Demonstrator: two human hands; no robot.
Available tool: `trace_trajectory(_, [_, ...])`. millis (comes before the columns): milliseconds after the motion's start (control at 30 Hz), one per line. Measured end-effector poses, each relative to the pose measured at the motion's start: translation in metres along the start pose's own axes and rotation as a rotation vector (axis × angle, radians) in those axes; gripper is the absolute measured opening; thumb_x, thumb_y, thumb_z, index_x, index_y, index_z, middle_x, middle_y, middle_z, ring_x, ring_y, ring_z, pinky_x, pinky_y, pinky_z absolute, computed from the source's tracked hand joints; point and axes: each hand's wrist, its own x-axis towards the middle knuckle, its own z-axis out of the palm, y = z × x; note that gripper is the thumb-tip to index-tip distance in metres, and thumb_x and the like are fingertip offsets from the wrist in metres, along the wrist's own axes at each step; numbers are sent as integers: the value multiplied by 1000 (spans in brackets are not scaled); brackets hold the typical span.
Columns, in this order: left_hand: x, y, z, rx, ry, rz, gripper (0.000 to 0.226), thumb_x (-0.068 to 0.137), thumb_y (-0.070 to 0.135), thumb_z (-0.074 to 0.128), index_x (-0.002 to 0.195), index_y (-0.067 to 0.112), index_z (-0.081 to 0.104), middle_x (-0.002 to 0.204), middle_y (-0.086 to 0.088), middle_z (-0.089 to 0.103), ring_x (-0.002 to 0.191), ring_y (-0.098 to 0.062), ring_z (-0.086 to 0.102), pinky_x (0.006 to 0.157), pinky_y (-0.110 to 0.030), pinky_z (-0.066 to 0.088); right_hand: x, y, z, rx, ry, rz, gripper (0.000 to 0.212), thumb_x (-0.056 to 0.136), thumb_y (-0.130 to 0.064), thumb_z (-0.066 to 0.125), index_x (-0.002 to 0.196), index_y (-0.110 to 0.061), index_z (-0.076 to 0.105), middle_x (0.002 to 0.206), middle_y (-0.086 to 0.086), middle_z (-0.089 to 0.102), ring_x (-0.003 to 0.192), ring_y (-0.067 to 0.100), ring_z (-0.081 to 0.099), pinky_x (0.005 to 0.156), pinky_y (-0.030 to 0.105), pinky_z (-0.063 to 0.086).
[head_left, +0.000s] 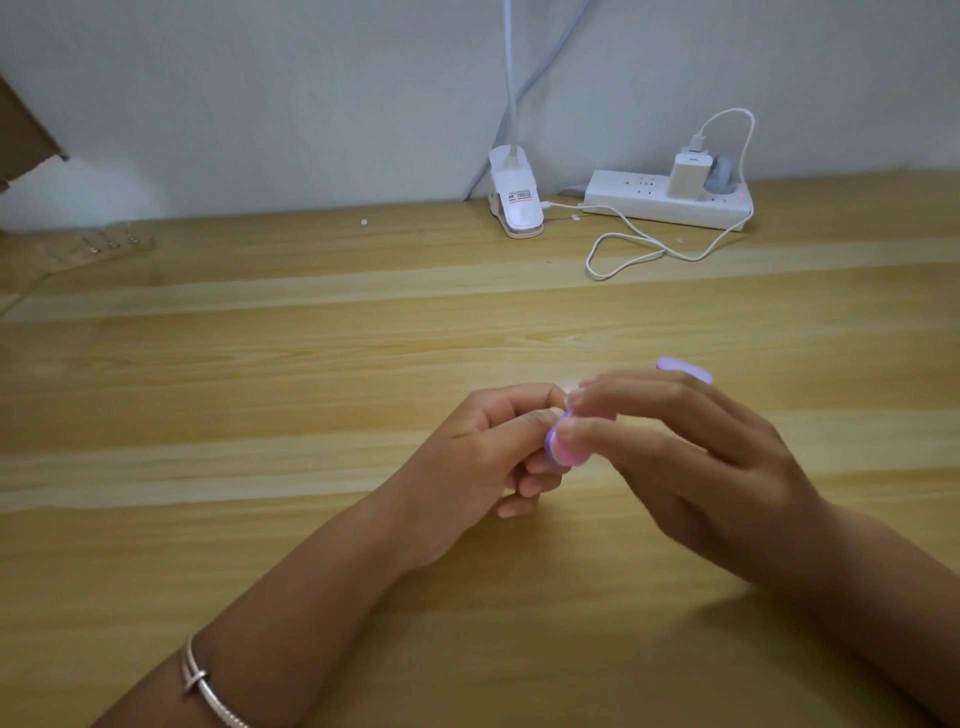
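The left grip is clenched around a small round piece, pink on its flat face with a violet rim. Its thumb and forefinger pinch the piece from the left while the other fingers curl under it. The right grip grasps the same piece from the other side, thumb and forefinger tips pressed on its face and upper rim, and the remaining fingers stretch loosely beyond it. The piece is tilted on edge between the two sets of fingertips and held above the desk. It hangs somewhat right of the desk's middle, well away from the back edge. Just behind the right grip, a pale violet oval part peeks out; whether it lies flat on the wood cannot be told, since the fingers hide most of it. A thin silver bracelet circles the left wrist. Along the back edge, against the wall, stands a white clip lamp base. To its right lies a white power strip with a white charger plugged in. A white cable loops over the wood in front of the strip. A flap of brown cardboard juts in at the back left corner.
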Motion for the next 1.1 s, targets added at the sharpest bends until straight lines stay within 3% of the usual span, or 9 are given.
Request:
trace_trajectory(167, [1,3,0,-4,3,-5,23,94,20,43,75,20,55,62,7,36,54,-8,33,45,-23,23,0,15,-7,24,48,197,23,91,10,65,110,2,72,109,16,69,101,22,68,89,37,55])
trace_trajectory(300, [0,1,2,0,-2,23,22,96,21,42,80,20,57,63,8,39,55,-6,35,45,-22,26,2,-2,0,70,9,50,26,93,11,60,112,-2,72,110,14,69,109,19,66,101,23,44])
trace_trajectory(433, [0,1,-1,12,4,-4,26,95,22,42,74,24,56,63,8,35,56,-7,34,46,-23,25,0,12,-5,21,13,133,27,90,12,63,113,1,72,110,17,69,101,26,69,88,37,55])
trace_trajectory(500, [1,2,-1,25,5,8,25,96,22,42,75,22,56,63,8,35,56,-8,34,46,-24,25,1,11,-6,37,53,179,25,92,9,63,113,-1,71,109,17,68,101,25,69,88,36,55])
trace_trajectory(633, [-1,2,2,51,30,49,22,95,21,42,78,19,56,63,5,36,56,-8,34,46,-26,25,2,-1,-2,-3,-3,37,33,88,12,63,115,-4,71,110,16,70,102,24,68,100,24,45])
trace_trajectory(767, [-2,4,1,43,20,40,21,93,20,42,78,17,54,62,7,35,56,-8,32,48,-29,22,3,6,-7,-7,18,98,32,84,17,67,112,3,72,110,18,69,99,29,69,87,39,55])
trace_trajectory(900, [-1,3,2,9,-4,50,21,93,19,43,80,18,60,64,4,37,55,-8,32,47,-28,23,3,-6,-2,21,6,12,37,87,13,62,119,-6,66,113,9,67,107,21,65,106,22,40])
trace_trajectory(1000, [-1,4,1,-8,-8,39,26,94,20,43,73,24,58,63,4,33,56,-10,31,46,-24,27,4,5,-6,54,18,86,33,89,12,63,118,-3,68,112,13,68,103,22,67,95,29,51])
trace_trajectory(1100, [0,1,1,0,-31,37,23,95,19,42,78,14,56,64,5,35,57,-9,32,46,-23,30,3,9,-8,107,39,154,28,90,11,63,114,1,69,111,14,68,102,20,69,89,31,54])
